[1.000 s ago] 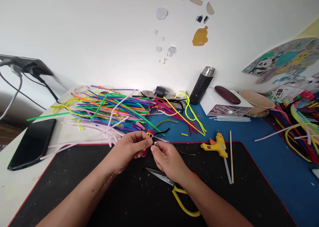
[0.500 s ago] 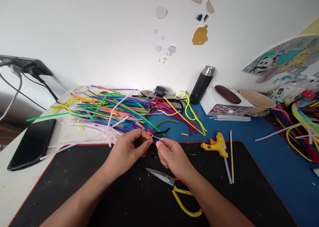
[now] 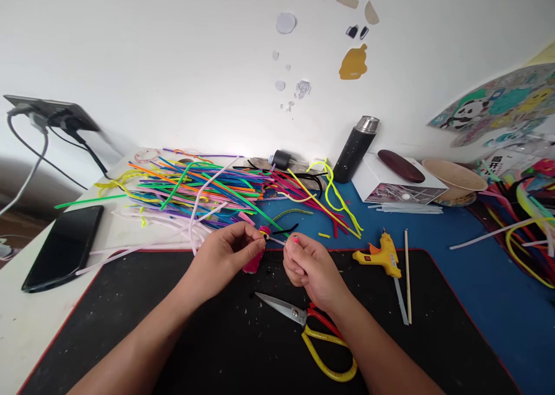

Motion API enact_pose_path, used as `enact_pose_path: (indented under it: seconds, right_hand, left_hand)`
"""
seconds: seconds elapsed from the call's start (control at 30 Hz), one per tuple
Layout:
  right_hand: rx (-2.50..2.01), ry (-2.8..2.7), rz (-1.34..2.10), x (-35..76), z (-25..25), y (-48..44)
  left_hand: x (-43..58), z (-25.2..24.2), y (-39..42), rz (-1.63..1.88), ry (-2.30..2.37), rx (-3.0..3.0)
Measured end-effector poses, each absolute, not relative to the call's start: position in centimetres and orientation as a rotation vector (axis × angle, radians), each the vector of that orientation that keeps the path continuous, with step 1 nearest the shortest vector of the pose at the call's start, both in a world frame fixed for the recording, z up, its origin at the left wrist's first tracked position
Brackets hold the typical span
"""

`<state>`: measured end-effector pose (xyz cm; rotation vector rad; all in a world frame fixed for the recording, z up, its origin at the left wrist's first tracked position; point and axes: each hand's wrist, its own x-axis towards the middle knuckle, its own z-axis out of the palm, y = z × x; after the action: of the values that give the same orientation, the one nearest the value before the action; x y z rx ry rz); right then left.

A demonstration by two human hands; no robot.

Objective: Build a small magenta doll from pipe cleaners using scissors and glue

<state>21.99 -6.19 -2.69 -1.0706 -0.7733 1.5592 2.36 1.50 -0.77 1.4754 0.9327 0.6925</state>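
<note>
My left hand point(image 3: 229, 256) pinches with thumb and forefinger at one end of a thin pale-purple pipe cleaner point(image 3: 276, 241). My right hand point(image 3: 310, 265) is closed around the other end, and the strand runs between them. A small red-pink spot shows at the right thumb tip; I cannot tell what it is. Just behind the left fingertips is a small pink figure point(image 3: 252, 263) with yellow and black bits near its top, partly hidden by the hand. Scissors point(image 3: 295, 314) with red and yellow handles lie on the black mat point(image 3: 208, 343), below the right hand.
Many colored pipe cleaners point(image 3: 199, 187) are piled at the back left, beside a phone point(image 3: 63, 247). A yellow glue gun point(image 3: 381, 256) and a thin stick point(image 3: 407, 276) lie right. Behind stand a black flask point(image 3: 354, 152), a white box point(image 3: 396, 181) and a bowl point(image 3: 455, 178).
My hands have drawn apart, the right one moving rightward, and more of the pale-purple strand and the pink figure shows. The whole view has shifted slightly.
</note>
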Motion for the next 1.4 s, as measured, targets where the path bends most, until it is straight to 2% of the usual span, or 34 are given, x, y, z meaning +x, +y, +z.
enact_pose_path:
  seconds: [0.87,1.4]
  right_hand:
    - [-1.596,-1.317,1.049,22.15,-2.54,-6.46]
    - [-1.661,-1.412,1.088,21.94,-2.61,-6.49]
  left_hand:
    - [1.82,-1.36,1.47,0.403,0.881,2.109]
    - [2.03,-1.28,1.55,0.389,0.835,2.061]
